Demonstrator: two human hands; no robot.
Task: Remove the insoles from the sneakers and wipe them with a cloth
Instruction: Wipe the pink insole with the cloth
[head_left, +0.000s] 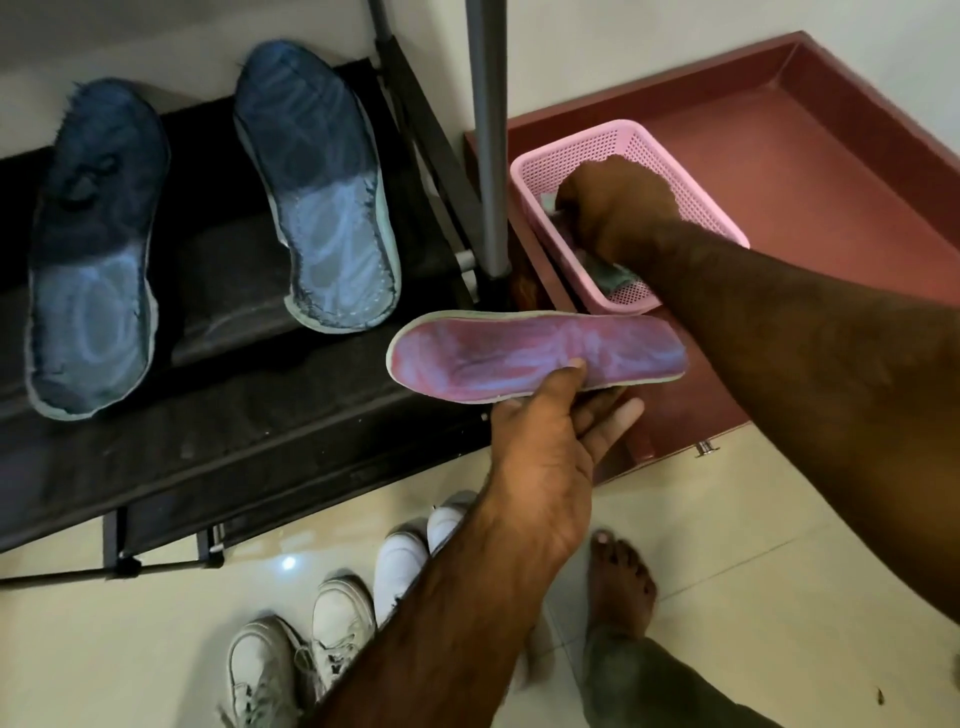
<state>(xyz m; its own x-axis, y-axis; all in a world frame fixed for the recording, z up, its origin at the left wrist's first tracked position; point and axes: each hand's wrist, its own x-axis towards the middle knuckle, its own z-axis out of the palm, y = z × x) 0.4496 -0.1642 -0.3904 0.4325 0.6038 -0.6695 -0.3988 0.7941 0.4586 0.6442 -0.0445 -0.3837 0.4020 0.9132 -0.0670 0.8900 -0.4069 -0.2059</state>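
While the left hand pinches one pink insole in mid-air, thumb above and fingers beneath, the right hand reaches into one pink basket onto a cloth; whether its fingers grip is hidden. Two blue insoles lie on the black shoe rack; four white sneakers stand on the floor.

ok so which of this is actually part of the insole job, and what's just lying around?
In the job: pink insole in the left hand; left blue insole, right blue insole on the black rack; cloth in the pink basket; white sneakers.
Lying about: the rack itself, maroon drawer, grey pole.
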